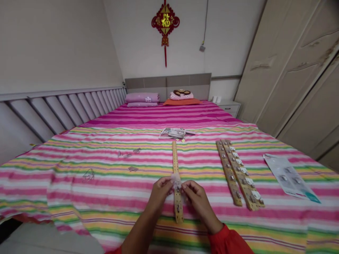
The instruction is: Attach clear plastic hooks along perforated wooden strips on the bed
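Red sleeves [227, 241] lead to two hands working over a perforated strip [179, 211] on a striped bedspread [106, 208].
The strip lies lengthwise between the hands, metal fittings on its near part; the left hand [162, 187] has its fingers pinched narrow on a clear plastic piece [175, 177] above it, while the right hand [195, 193] has its fingers bent close at the plastic's right edge, and whether they grip it I cannot tell; left of the strip lie small loose pieces [133, 169] and, farther out, a thin tangle [89, 175]; beyond its far end sits a plastic bag [174, 133]; rightward, two fitted strips [229, 173] lie side by side, then a clear packet [291, 180] holding metal pieces.
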